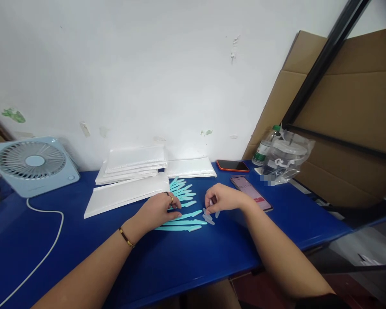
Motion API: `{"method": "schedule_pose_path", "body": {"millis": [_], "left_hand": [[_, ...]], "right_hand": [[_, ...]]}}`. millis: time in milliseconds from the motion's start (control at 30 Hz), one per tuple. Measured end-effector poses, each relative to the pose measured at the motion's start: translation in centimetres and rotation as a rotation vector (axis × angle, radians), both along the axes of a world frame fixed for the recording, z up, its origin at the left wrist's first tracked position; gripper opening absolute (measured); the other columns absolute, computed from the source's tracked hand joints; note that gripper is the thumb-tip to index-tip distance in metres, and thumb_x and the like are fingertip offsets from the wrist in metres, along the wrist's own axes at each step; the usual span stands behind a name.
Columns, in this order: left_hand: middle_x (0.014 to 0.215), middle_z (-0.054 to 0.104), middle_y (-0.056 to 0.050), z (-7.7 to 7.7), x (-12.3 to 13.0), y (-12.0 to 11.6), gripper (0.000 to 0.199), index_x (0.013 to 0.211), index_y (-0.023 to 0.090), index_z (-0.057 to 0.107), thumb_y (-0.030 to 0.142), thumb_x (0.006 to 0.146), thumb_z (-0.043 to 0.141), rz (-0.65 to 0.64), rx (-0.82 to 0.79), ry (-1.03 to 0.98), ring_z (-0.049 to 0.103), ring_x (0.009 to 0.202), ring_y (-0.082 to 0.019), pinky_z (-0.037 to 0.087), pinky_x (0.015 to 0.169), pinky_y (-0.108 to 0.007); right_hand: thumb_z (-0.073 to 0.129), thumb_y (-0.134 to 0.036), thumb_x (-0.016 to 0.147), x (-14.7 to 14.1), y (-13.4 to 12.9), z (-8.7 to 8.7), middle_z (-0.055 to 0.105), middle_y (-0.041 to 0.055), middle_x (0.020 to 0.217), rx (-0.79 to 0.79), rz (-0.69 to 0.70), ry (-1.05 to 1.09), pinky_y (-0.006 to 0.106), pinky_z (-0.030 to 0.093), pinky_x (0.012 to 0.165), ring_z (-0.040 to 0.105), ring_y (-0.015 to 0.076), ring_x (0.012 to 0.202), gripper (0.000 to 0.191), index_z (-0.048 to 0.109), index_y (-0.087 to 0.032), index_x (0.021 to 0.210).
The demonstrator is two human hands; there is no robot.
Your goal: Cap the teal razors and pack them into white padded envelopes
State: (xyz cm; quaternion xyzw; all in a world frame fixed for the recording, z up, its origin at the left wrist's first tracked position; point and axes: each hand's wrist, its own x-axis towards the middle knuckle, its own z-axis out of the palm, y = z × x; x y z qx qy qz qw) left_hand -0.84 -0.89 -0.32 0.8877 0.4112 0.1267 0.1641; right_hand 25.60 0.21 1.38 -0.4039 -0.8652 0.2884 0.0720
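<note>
Several slim teal eyebrow razors (183, 216) lie fanned out on the blue table, their tips pointing right. My left hand (161, 210) is over the fan, thumb and fingers pinched on one of the teal razors; its palm hides part of the others. To the right, a small pile of translucent blade caps (208, 218) lies by the razor tips. Directly above that pile is my right hand (221, 198), its fingers closed on a small whitish cap that shows only in part between them.
White padded envelopes (131, 161) are stacked against the wall. A light blue fan (35, 165) with a white cable stands at left. Two phones, one red-edged (232, 165) and one with a lit screen (252, 193), lie at right near a bottle (264, 148) and a bagged cup (286, 156).
</note>
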Motion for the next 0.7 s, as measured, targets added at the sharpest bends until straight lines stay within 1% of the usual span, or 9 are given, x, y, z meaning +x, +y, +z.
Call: {"method": "schedule_pose_path", "body": {"millis": [67,167,267,433,567,700], "left_hand": [[0.078,0.066,0.001,0.1,0.0,-0.1,0.016,0.083,0.024,0.068,0.036,0.077,0.060,-0.048,-0.040,0.042,0.058,0.071,-0.014,0.040,0.061,-0.023],[0.073,0.067,0.000,0.0,0.3,-0.2,0.017,0.077,0.023,0.068,0.029,0.081,0.053,-0.074,0.018,0.095,0.059,0.070,-0.014,0.039,0.061,-0.023],[0.078,0.069,-0.001,-0.1,0.6,-0.3,0.018,0.078,0.022,0.069,0.025,0.080,0.052,-0.065,0.092,0.134,0.061,0.074,-0.015,0.040,0.063,-0.023],[0.083,0.070,-0.003,-0.3,0.6,-0.4,0.016,0.081,0.021,0.069,0.026,0.078,0.054,-0.064,0.146,0.158,0.062,0.076,-0.017,0.042,0.065,-0.024],[0.072,0.067,-0.002,-0.3,0.6,-0.4,0.020,0.072,0.020,0.065,0.019,0.080,0.047,-0.085,0.199,0.188,0.060,0.069,-0.016,0.040,0.062,-0.024],[0.061,0.061,-0.001,-0.5,0.6,-0.2,0.021,0.064,0.019,0.060,0.017,0.079,0.045,-0.076,0.221,0.195,0.056,0.062,-0.014,0.035,0.057,-0.023]], "right_hand": [[0.073,-0.034,0.066,0.0,0.0,-0.2,0.064,-0.0004,0.064,-0.039,0.002,-0.033,0.019,0.037,0.047,0.054,0.0093,0.054,0.019,0.070,-0.017,0.073],[0.073,-0.032,0.066,-0.3,0.3,-0.7,0.063,-0.0008,0.063,-0.006,-0.043,-0.035,0.019,0.036,0.046,0.054,0.0091,0.054,0.018,0.069,-0.016,0.073],[0.072,-0.032,0.067,-0.4,0.6,-0.9,0.063,-0.0012,0.065,0.049,-0.056,-0.016,0.019,0.036,0.047,0.055,0.0091,0.056,0.017,0.069,-0.016,0.073],[0.072,-0.031,0.068,-0.6,0.5,-0.8,0.063,-0.0017,0.068,0.117,-0.015,0.023,0.019,0.036,0.049,0.054,0.0088,0.058,0.015,0.068,-0.017,0.071],[0.072,-0.027,0.068,-0.9,0.4,-0.9,0.063,-0.0018,0.067,0.171,-0.015,0.022,0.019,0.036,0.050,0.053,0.0085,0.057,0.011,0.068,-0.017,0.069],[0.072,-0.025,0.068,-1.0,0.4,-0.9,0.063,-0.0015,0.066,0.209,-0.005,-0.003,0.019,0.034,0.051,0.053,0.0079,0.057,0.009,0.068,-0.016,0.068]]}}
